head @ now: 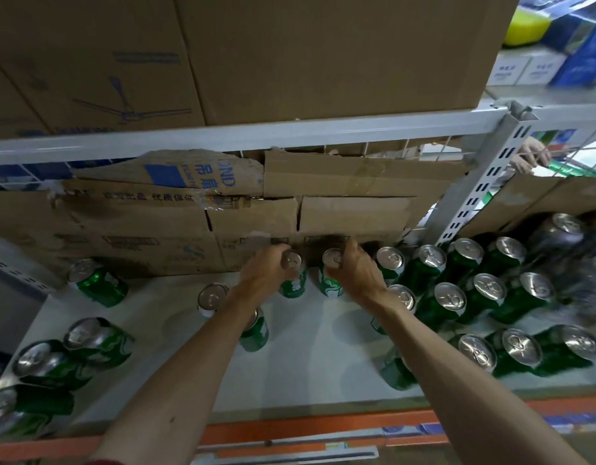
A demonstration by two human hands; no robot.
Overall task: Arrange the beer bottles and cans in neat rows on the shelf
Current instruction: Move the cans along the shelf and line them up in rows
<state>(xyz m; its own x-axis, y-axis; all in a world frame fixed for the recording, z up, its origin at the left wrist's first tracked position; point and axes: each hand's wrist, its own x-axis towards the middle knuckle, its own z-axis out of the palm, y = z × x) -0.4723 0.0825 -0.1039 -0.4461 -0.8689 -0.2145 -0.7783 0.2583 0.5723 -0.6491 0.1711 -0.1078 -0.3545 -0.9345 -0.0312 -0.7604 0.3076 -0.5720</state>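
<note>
Left hand (266, 271) and right hand (358, 271), fingers curled, each grip an upright green can (293, 280) (330, 278) at the rim; rigid, smooth, probably slippery, best held round the body.

On my shelf board (306, 370), two cans stand side by side at twelve o'clock, just before the cardboard sheets (138, 226) at the back. My left hand (266, 275) grips the left can (293, 280) and my right hand (360, 276) grips the right can (330, 283). Packed rows of cans (452, 298) fill one to four o'clock. A loose cluster of cans (98, 344) sits from seven to nine, with a lone can (100, 283) at ten. Boxes (323, 55) rest on the level above.
</note>
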